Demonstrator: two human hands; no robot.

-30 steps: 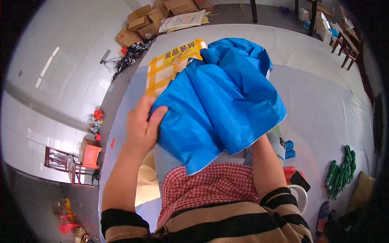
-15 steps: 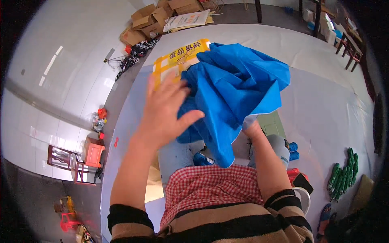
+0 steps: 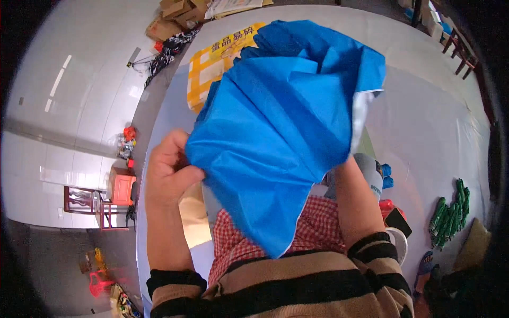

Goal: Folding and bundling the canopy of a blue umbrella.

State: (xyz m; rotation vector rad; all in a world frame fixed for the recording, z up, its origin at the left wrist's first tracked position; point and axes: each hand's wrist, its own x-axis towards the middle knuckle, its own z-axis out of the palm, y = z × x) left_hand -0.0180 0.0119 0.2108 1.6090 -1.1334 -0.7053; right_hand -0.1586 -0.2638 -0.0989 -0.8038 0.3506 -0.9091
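A large piece of blue cloth [image 3: 265, 122] with a whitish underside hangs folded and creased in front of me. My left hand [image 3: 170, 167] pinches its left edge between thumb and fingers. On the other side, my right hand [image 3: 343, 168] reaches up under the cloth, which covers its fingers; only the wrist area shows. The cloth rests on that hand, its lower corner falling over my red checked apron [image 3: 318, 212].
Beyond the cloth stands a yellow-and-white box [image 3: 204, 71]. To the right lie a dark phone [image 3: 397, 221], a bundle of green cords [image 3: 448, 217] and small blue rolls [image 3: 387, 176]. Cardboard boxes [image 3: 177, 18] and black straps [image 3: 169, 50] are at the far left.
My left hand, open and apart half a second ago, has moved left and down and taken hold of the cloth's edge. The cloth is now spread wider toward the left.
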